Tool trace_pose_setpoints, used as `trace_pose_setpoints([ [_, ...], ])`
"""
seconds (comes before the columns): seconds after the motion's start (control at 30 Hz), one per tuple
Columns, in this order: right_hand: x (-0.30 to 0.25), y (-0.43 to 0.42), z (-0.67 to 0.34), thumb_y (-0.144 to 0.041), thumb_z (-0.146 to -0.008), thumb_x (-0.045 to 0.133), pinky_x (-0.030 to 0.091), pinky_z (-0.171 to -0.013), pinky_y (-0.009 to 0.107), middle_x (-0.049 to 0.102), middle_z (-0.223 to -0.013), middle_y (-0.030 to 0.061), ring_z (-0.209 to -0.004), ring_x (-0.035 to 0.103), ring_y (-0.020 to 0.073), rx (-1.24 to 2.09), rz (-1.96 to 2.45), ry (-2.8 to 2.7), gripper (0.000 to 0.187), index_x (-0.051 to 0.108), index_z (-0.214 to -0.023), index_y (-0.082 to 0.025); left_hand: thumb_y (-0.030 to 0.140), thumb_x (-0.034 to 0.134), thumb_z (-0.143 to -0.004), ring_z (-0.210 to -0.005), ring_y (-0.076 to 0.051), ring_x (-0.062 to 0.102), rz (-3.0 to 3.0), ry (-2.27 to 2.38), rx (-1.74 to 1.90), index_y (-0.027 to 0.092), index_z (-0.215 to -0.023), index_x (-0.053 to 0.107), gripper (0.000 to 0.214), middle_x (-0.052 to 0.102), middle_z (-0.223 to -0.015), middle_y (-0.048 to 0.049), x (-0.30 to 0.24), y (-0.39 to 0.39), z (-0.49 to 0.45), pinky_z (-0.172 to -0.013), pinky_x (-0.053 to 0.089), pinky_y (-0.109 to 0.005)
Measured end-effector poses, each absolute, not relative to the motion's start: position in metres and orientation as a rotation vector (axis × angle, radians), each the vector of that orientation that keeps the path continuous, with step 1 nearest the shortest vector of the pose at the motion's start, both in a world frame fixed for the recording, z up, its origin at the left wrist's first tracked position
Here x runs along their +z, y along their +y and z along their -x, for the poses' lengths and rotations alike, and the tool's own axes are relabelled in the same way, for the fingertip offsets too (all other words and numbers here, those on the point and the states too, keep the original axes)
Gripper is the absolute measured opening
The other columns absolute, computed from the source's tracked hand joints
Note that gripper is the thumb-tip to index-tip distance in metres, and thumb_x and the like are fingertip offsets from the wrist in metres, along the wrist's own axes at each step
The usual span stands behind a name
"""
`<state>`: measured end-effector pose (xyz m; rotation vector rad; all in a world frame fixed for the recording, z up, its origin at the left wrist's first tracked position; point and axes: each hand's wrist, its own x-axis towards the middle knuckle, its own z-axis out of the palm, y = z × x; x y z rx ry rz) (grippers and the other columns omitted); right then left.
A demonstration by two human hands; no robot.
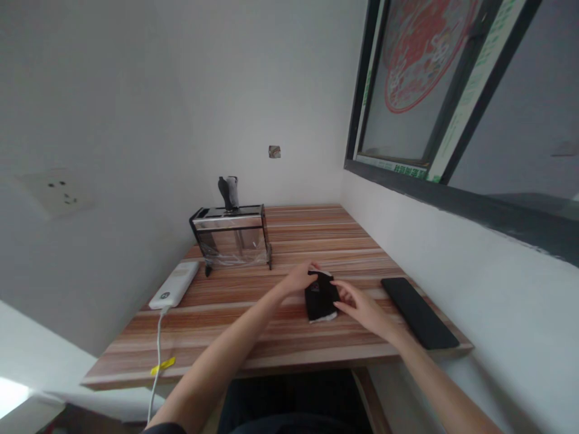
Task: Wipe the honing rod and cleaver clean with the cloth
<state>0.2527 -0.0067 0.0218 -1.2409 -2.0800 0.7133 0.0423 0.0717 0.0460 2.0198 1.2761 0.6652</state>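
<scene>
A small, flat black piece [321, 298] with pale edges at top and bottom lies on the table in front of me. It looks like folded cloth, but its exact kind cannot be made out. My left hand [302, 278] grips its upper left corner, with the thumb over the black surface and the other fingers partly hidden behind. From the right, my right hand [359, 306] has its bent fingers and thumb on the side edge of the same piece.
On the wood-grain table [312, 232], a black-framed clear box [233, 238] stands at the back left. A white power bank [175, 286] with a cable [158, 343] lies left, near yellow tape [163, 365]. A black phone [420, 313] lies right, beside the wall under a window [416, 90].
</scene>
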Motion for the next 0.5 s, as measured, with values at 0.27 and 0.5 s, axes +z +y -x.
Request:
trace_pose_setpoints([
  [0.27, 0.017, 0.01, -0.224, -0.031, -0.088, 0.053, 0.046, -0.068, 0.029, 0.068, -0.083, 0.0041, -0.072, 0.062, 0.0175, 0.753, 1.159, -2.102, 0.024, 0.065, -0.105, -0.021, 0.012, 0.046, -0.07, -0.078, -0.02, 0.069, -1.837, 1.613, 0.833, 0.011, -0.101, 0.063, 0.036, 0.074, -0.085, -0.0054, 0.043, 0.055, 0.122, -0.068, 0.053, -0.028],
  [0.5, 0.013, 0.009, -0.224, -0.03, -0.089, 0.051, 0.048, -0.078, 0.033, 0.073, -0.093, 0.0064, -0.085, 0.066, 0.0219, 0.652, 1.172, -2.107, 0.021, 0.069, -0.094, -0.021, 0.014, 0.047, -0.078, -0.094, -0.024, 0.067, -2.008, 2.131, 0.732, 0.015, -0.11, 0.059, 0.034, 0.071, -0.102, -0.0096, 0.035, 0.023, 0.198, -0.081, 0.052, -0.033],
])
